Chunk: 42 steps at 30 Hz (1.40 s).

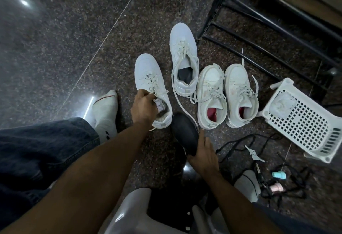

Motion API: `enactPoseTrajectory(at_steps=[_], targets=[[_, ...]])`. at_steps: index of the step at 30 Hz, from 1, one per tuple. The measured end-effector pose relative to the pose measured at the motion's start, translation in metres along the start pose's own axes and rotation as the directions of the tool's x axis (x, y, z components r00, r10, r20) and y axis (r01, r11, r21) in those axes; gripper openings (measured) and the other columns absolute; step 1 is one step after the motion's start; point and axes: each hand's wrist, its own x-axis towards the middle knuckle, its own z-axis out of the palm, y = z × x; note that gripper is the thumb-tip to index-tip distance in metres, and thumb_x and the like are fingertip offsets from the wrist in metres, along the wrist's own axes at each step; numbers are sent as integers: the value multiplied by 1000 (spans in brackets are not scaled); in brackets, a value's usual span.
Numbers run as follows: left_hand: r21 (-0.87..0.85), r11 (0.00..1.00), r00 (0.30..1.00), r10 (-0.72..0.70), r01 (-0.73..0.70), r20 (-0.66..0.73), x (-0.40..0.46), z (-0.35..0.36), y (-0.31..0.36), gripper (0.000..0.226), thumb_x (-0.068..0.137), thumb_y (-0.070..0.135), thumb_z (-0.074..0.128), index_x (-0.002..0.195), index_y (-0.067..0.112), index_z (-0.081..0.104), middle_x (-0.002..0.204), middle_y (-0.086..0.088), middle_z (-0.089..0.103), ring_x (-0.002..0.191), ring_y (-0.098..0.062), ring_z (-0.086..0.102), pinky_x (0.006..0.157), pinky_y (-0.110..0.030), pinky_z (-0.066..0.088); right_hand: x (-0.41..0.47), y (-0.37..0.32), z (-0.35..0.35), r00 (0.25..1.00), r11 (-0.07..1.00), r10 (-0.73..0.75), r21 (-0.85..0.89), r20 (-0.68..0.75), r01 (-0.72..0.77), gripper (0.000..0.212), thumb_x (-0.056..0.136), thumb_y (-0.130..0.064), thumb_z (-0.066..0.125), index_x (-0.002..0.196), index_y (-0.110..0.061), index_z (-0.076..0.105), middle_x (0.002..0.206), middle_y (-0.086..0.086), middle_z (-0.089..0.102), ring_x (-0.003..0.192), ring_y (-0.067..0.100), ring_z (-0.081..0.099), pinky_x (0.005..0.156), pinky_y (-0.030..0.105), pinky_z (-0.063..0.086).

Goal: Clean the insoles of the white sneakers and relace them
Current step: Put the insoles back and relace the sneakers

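Observation:
Several white sneakers stand on the dark speckled floor. My left hand (143,107) grips the tongue and collar of the leftmost sneaker (148,75). My right hand (202,153) holds a black insole (184,131) by its near end, just right of that shoe. A second white sneaker (183,48) with a dark insole inside stands behind; its long lace (180,104) trails over the floor. Two more white sneakers with pink-red linings stand side by side, one (211,93) next to the other (240,89).
A white plastic basket (303,128) lies tipped at the right with a cloth inside. A black metal rack (259,22) stands behind. Black laces (240,141), a teal item (279,175) and a pink item (275,188) lie near right. My socked foot (105,111) rests at left.

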Motion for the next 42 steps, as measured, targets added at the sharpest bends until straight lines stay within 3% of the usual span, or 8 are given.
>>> enactPoseTrajectory(at_steps=[8, 13, 17, 24, 30, 33, 36, 42], targets=[[-229, 964, 990, -138, 132, -10, -2, -10, 2, 20, 85, 2, 58, 88, 11, 75, 109, -3, 60, 94, -24, 60, 74, -27, 42, -14, -28, -20, 957, 876, 32, 468, -290, 112, 84, 66, -24, 68, 143, -18, 35, 133, 2, 42, 115, 21, 49, 90, 37, 46], [-218, 956, 981, -193, 196, 38, -19, -10, 8, 21, 82, 3, 58, 74, 17, 71, 103, 1, 59, 90, -23, 61, 72, -27, 41, 17, -82, -51, 941, 766, 10, 608, -337, 209, 86, 69, -23, 63, 147, -13, 28, 146, 8, 41, 133, 21, 39, 107, 25, 33], [-223, 959, 985, -169, 173, 38, -37, -2, 10, 19, 82, 7, 59, 78, 19, 73, 105, 2, 59, 90, -24, 61, 77, -34, 48, 48, -114, -67, 940, 859, -65, 460, -336, 224, 98, 71, -27, 72, 150, -23, 14, 146, 9, 40, 132, 29, 43, 104, 44, 42], [-202, 971, 991, -130, 127, -6, -40, 1, 4, 17, 82, 12, 61, 85, 22, 74, 105, 6, 60, 89, -21, 61, 68, -25, 37, 71, -116, -60, 916, 952, -300, -27, -268, 304, 113, 77, -36, 76, 153, -26, -6, 138, 12, 41, 119, 34, 52, 87, 47, 51], [-97, 989, 993, 103, -107, -50, -48, 5, -19, 13, 78, 9, 63, 78, 20, 70, 114, 1, 55, 89, -24, 62, 56, -33, 49, 75, -87, -84, 928, 969, -240, -21, -286, 245, 105, 80, -34, 72, 153, -32, -3, 130, 11, 46, 105, 34, 59, 80, 43, 52], [47, 980, 981, 195, -194, -17, -50, 9, -12, 23, 73, 24, 65, 94, 22, 72, 131, -10, 53, 117, -33, 53, 84, -49, 51, 69, -85, -81, 938, 969, -245, -43, -246, 242, 103, 81, -34, 72, 154, -32, -2, 132, 10, 46, 108, 33, 57, 82, 43, 50], [264, 928, 963, 237, -263, 126, -41, 11, 2, 43, 72, 39, 68, 110, 20, 67, 147, -10, 40, 137, -31, 34, 111, -58, 25, 65, -85, -77, 937, 971, -231, 5, -261, 241, 102, 81, -33, 72, 154, -30, 1, 138, 8, 44, 112, 32, 56, 81, 40, 50], [360, 903, 971, 210, -236, 110, -28, 24, 11, 32, 80, 19, 67, 110, 11, 67, 143, -10, 42, 134, -29, 37, 115, -61, 14, 68, -87, -73, 942, 970, -210, 68, -262, 235, 103, 80, -32, 74, 154, -29, 2, 136, 9, 45, 112, 32, 57, 83, 41, 51]])
